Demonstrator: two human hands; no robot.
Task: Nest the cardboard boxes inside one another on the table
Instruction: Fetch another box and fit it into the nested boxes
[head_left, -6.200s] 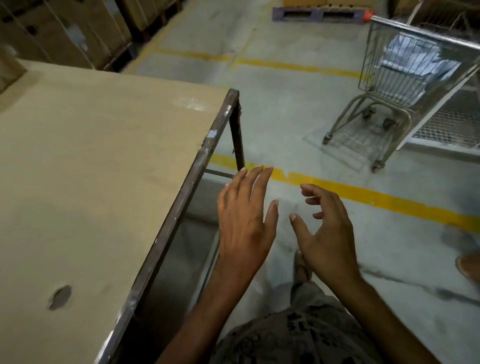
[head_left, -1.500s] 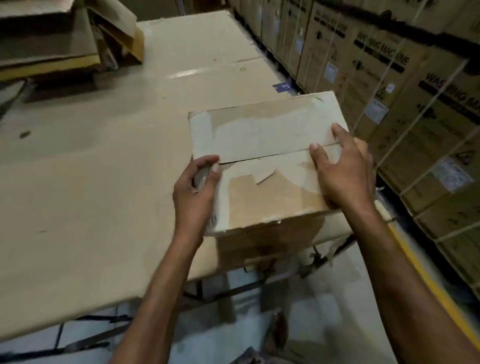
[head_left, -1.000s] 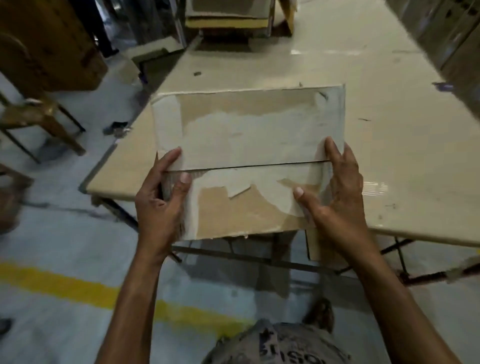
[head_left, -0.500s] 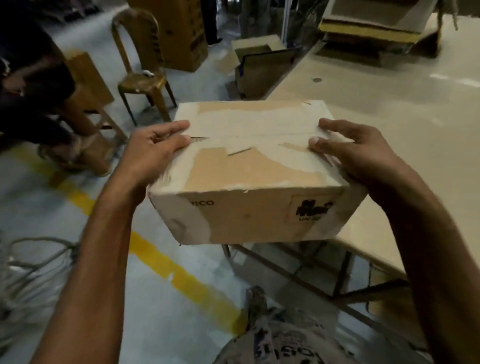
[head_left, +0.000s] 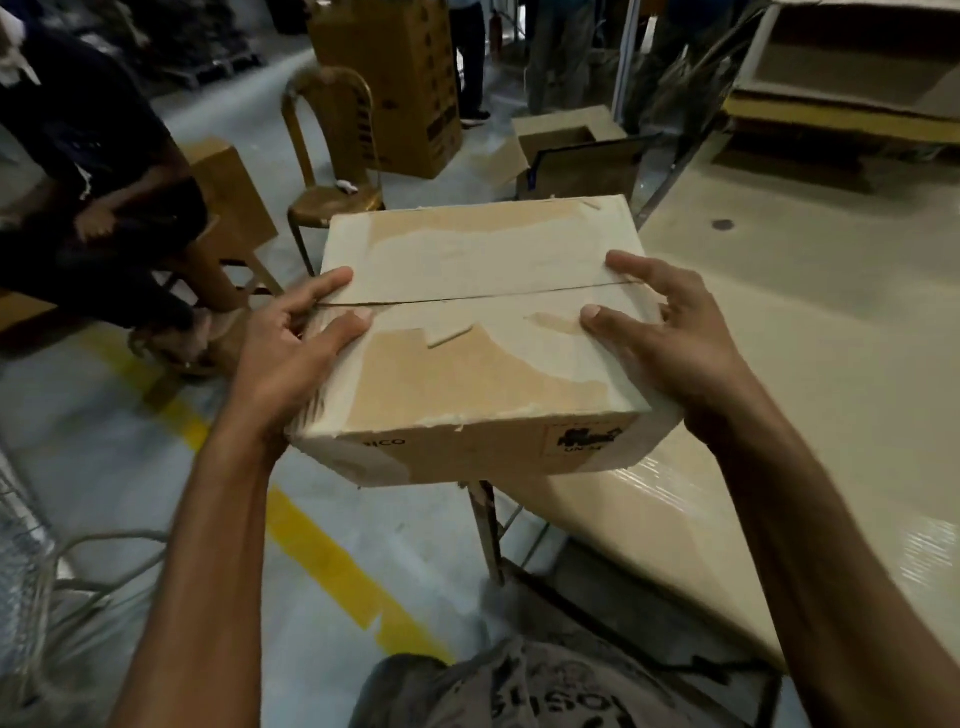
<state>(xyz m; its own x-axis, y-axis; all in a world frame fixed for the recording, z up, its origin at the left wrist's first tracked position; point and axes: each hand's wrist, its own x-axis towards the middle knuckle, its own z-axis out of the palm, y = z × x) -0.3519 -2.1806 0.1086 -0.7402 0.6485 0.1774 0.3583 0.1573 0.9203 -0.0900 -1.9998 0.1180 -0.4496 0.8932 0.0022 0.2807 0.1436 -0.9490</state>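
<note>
My left hand (head_left: 291, 358) and right hand (head_left: 675, 343) grip the shut box (head_left: 483, 338) by its ends, fingers (head_left: 324, 285) curled over the top; I'd lower it level onto the worktop (head_left: 810, 332).

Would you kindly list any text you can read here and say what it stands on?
"ICO": on the box, near side; the letter before it is unclear.
"UN-": on the label on that side; the rest is blurred.
Print on the shirt: upside down, too blurred to read.
Print on the tall carton: too small to read.
</note>
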